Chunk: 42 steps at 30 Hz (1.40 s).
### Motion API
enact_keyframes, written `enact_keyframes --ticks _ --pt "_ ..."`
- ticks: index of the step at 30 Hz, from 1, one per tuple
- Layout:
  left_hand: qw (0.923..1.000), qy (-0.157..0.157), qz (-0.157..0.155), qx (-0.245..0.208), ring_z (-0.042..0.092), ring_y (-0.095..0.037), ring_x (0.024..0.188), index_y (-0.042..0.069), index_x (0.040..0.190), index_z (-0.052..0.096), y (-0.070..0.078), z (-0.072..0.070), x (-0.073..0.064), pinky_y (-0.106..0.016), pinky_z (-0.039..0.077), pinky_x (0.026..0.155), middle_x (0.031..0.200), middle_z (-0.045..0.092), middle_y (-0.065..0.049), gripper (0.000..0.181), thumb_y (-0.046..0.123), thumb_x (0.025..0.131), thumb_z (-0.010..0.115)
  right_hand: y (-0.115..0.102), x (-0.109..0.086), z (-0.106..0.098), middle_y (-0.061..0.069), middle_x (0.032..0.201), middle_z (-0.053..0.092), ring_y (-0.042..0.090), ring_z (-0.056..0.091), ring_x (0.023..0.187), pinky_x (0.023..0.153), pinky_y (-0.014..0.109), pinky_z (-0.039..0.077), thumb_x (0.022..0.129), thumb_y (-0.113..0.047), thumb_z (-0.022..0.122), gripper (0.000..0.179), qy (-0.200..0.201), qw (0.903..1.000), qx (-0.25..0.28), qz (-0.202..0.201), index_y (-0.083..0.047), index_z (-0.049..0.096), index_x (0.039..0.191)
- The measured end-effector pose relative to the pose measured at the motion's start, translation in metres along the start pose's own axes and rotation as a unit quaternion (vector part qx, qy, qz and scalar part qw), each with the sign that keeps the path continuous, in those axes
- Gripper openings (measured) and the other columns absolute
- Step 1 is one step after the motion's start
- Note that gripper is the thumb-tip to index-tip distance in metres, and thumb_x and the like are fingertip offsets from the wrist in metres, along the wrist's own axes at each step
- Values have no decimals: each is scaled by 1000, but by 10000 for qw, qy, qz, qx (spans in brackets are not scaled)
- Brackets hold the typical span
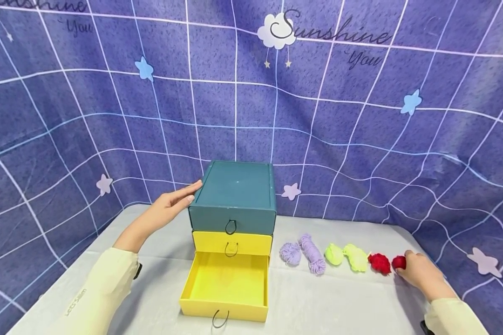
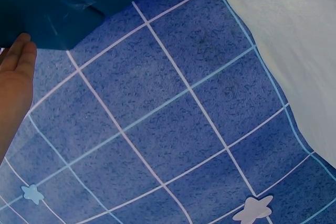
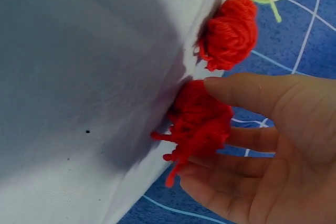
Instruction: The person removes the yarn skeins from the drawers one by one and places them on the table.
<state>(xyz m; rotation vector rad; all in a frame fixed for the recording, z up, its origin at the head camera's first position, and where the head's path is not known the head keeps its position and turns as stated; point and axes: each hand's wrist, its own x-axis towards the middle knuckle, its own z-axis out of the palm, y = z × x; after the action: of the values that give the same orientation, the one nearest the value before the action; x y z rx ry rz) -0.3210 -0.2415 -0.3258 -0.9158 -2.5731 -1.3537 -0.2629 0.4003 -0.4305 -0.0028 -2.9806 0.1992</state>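
My right hand (image 1: 419, 272) grips a red ball of yarn (image 3: 199, 119) at the right end of a row, thumb on one side and fingers curled round the other. Beside it lies another red yarn bundle (image 1: 379, 264). My left hand (image 1: 173, 201) rests with fingers extended against the left side of a drawer box (image 1: 239, 186) with a dark teal top. Its lower yellow drawer (image 1: 224, 308) is pulled far out and holds nothing; the yellow drawer above it (image 1: 209, 242) stands out a little. The teal drawer (image 1: 209, 219) at the top is closed.
Left of the red yarn lie two yellow-green yarn bundles (image 1: 355, 258) and two lilac ones, one round (image 1: 290, 253) and one long (image 1: 312, 254). A pale cloth covers the table (image 1: 318, 307). A blue gridded curtain (image 1: 243, 102) hangs behind and along both sides.
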Motion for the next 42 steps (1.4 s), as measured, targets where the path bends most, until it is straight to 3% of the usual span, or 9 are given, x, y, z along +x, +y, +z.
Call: enact_keyframes --ticks 4,9,14,19,31,42 --pt "10000 -31 -29 17 27 -30 142 19 150 37 3 0 -1 -55 26 111 156 29 -1 47 29 104 44 -5 -3 -3 34 80 55 54 56 81 67 62 47 77 -15 72 35 165 9999 45 -13 13 52 86" --pt "9999 -6 -108 -41 26 -27 142 21 150 37 5 0 -2 -54 26 111 156 29 2 48 31 104 45 -20 -7 -9 30 77 56 51 58 75 66 60 47 76 -11 69 30 764 9967 117 -254 14 56 87" --pt "9999 -6 -116 -87 25 -25 143 21 150 37 5 1 -2 -53 26 112 156 29 3 48 30 104 45 -45 -13 -16 28 78 58 49 59 68 63 57 49 72 -7 72 36 1579 9856 91 -597 18 59 95" --pt "9998 -8 -142 -125 26 -24 142 22 150 37 6 1 -2 -53 26 112 156 29 4 48 31 103 45 -74 -16 -23 29 88 60 50 60 77 67 57 49 75 -6 71 36 1979 9757 226 -913 16 61 101" --pt "9997 -25 -193 -158 26 -22 142 22 150 37 8 1 -2 -52 26 112 156 28 6 49 33 103 45 -137 -15 -32 19 92 64 40 63 84 71 52 51 74 -3 74 31 2972 9302 553 -2082 7 65 102" --pt "9997 -40 -162 -158 25 -26 143 21 150 36 6 1 -2 -53 26 112 156 27 3 49 32 104 44 -192 -24 -39 11 96 67 30 64 88 77 46 53 78 -9 70 29 3156 8923 671 -3157 2 67 105"
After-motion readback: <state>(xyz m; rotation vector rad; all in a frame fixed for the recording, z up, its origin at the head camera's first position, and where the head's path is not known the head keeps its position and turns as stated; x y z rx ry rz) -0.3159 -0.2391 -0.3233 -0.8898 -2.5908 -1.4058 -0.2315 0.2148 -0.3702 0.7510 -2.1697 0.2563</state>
